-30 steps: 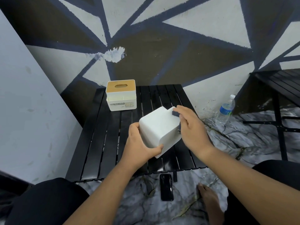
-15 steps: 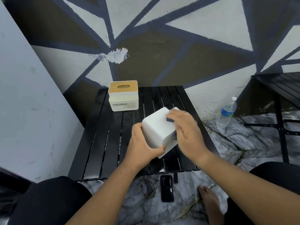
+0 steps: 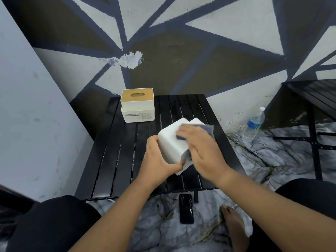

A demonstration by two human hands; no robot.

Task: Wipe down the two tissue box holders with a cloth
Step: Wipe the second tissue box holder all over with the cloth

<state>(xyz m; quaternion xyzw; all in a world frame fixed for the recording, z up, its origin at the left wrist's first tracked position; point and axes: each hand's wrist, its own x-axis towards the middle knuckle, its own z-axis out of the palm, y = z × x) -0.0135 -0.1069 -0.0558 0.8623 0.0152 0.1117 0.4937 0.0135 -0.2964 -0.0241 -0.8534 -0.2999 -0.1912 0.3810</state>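
Head view: left hand (image 3: pixel 157 161) grips white holder (image 3: pixel 169 142); flat right hand (image 3: pixel 203 150) presses blue cloth (image 3: pixel 207 128) onto it

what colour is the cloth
The cloth is dark blue, pressed on the holder by the right hand; head view.

Matt white plastic holder (image 3: pixel 170 142), dark cloth (image 3: pixel 203 128), glossy slatted table (image 3: pixel 116 157).

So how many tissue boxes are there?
2. The wooden-topped holder stands far left on the table. The plain white holder is tilted in the left hand, the right hand pressing a cloth on it.
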